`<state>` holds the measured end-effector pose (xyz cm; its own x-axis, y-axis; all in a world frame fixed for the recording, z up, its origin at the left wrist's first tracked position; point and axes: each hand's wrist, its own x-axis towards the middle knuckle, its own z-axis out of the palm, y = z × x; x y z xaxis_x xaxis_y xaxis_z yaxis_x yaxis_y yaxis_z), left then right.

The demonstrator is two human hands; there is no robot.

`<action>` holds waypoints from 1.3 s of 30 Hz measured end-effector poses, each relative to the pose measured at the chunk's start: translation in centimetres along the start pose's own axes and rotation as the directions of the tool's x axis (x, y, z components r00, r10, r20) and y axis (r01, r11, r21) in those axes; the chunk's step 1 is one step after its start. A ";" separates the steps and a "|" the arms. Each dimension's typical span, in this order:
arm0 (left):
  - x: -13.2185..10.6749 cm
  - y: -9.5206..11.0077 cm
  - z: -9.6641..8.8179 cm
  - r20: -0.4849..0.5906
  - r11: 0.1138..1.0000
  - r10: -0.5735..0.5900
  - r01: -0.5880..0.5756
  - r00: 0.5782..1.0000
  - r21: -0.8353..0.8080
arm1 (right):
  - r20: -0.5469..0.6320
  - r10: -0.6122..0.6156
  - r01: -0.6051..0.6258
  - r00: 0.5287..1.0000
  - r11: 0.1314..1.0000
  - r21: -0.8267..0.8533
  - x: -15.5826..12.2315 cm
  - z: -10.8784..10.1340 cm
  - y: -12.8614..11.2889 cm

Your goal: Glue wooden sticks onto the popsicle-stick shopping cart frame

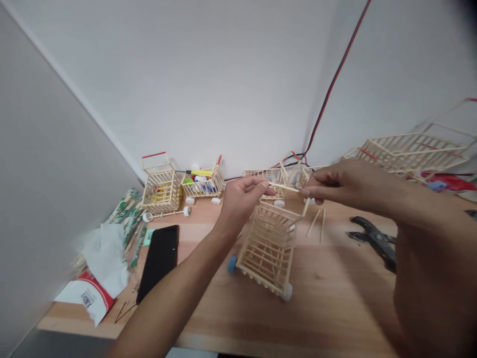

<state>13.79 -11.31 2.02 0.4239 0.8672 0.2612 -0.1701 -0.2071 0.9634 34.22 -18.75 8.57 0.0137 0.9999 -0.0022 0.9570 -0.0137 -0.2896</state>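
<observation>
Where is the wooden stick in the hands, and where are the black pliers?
Wooden stick [283, 187]: head view, on its middle.
Black pliers [374, 243]: head view, on the handles.

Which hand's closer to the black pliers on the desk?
Right. The right hand is raised above the desk, up and left of the black pliers in view; the left hand is farther off, beyond the craft-stick basket.

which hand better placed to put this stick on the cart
Right, probably: the right hand pinches one end of the wooden stick just above the stick cart's upright, while the left hand only meets the far end.
</observation>
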 end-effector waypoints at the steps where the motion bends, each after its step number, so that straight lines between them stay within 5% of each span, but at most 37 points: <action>1: 0.0 0.1 0.0 0.003 1.000 -0.001 0.001 1.000 -0.001 | 0.000 -0.002 0.002 1.000 1.000 0.004 0.0 0.0 0.1; 27: 0.0 0.4 0.1 -0.006 1.000 -0.018 0.018 1.000 -0.011 | 0.023 0.002 -0.002 1.000 1.000 -0.001 0.0 -0.1 0.0; 39: -0.2 0.9 0.1 -0.037 0.999 -0.025 0.026 0.999 0.037 | -0.044 -0.119 0.122 0.992 0.989 0.088 -0.2 0.3 1.0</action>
<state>13.67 -11.77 2.82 0.3945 0.8884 0.2347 -0.1257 -0.2009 0.9715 35.13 -18.94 8.02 -0.0875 0.9934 0.0740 0.9224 0.1089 -0.3706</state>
